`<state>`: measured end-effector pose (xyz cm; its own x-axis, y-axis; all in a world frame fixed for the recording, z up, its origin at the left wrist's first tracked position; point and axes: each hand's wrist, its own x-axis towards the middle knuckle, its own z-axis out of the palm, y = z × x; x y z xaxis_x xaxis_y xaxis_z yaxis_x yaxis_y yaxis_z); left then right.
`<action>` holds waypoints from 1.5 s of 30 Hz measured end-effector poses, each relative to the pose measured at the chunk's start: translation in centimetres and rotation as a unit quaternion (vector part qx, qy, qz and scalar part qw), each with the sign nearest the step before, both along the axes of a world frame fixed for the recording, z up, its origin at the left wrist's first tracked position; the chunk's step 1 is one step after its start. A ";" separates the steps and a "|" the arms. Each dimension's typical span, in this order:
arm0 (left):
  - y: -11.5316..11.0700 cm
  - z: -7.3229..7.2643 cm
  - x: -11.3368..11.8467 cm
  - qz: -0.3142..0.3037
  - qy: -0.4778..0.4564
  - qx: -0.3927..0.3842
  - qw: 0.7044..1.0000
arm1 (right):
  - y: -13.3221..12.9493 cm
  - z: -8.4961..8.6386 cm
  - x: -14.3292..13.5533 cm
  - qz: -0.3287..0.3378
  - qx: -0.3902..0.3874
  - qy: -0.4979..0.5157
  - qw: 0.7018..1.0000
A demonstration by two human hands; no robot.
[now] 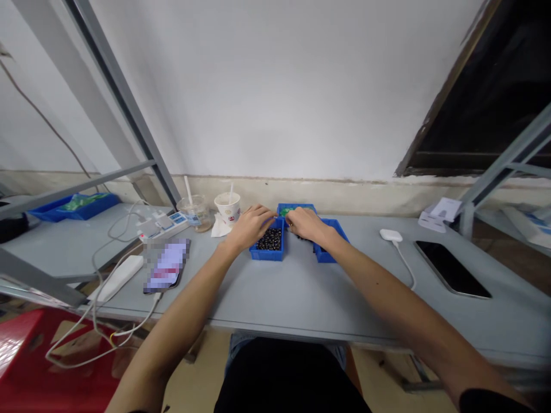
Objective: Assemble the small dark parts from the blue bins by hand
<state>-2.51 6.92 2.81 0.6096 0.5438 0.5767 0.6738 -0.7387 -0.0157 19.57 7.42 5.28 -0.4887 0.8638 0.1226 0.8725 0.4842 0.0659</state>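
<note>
My left hand [252, 223] reaches over the left blue bin [267, 256], which holds many small black pieces [270, 239]. Its fingers are bent and close together, their tips near the bin's far right corner; anything between them is too small to make out. Just to the right, my right hand [306, 223] is closed, with its fingertips pinched and pointing toward the left hand. What it grips is hidden. Under the right wrist stands a second blue bin [326, 256], its inside mostly covered. Behind both hands is a third blue bin [297, 206] with something green inside.
A paper cup [228, 207], a clear plastic cup [196, 213], a power strip [166, 225] and a charging phone [167, 265] are at left. A white charging case [391, 235] and a dark phone [451, 269] lie right. A red stool [51, 367] stands below left.
</note>
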 end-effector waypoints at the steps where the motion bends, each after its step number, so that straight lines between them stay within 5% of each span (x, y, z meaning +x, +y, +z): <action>1: -0.1 0.0 0.2 0.004 0.005 -0.003 1.000 | -0.2 0.1 0.5 0.028 0.001 0.038 0.999; 6: -0.7 -0.2 0.9 -0.011 0.037 -0.020 0.999 | -1.7 -1.4 2.8 0.111 0.016 0.239 0.964; 8: -1.0 -0.2 1.3 -0.027 0.041 -0.025 0.998 | -2.5 -2.6 3.4 0.113 0.078 0.278 0.951; 15: -2.2 0.2 2.5 -0.072 0.030 -0.031 0.996 | -3.9 -5.1 3.4 0.171 0.147 0.242 0.944; 26: -2.3 0.0 2.6 -0.078 0.011 -0.002 0.997 | -4.7 -4.5 2.4 0.104 0.142 0.321 0.930; 36: -2.3 0.2 2.6 -0.067 -0.013 0.034 0.997 | -5.2 -4.6 1.3 0.091 0.078 0.483 0.867; 45: -2.0 -0.3 2.6 -0.064 -0.006 0.048 0.997 | -4.9 -4.8 1.4 0.078 0.087 0.459 0.881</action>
<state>0.09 4.88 2.50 0.6635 0.4044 0.6294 0.5746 -0.8142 -0.0826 20.94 2.47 0.46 -0.2259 0.7238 0.6520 0.5212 0.6553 -0.5468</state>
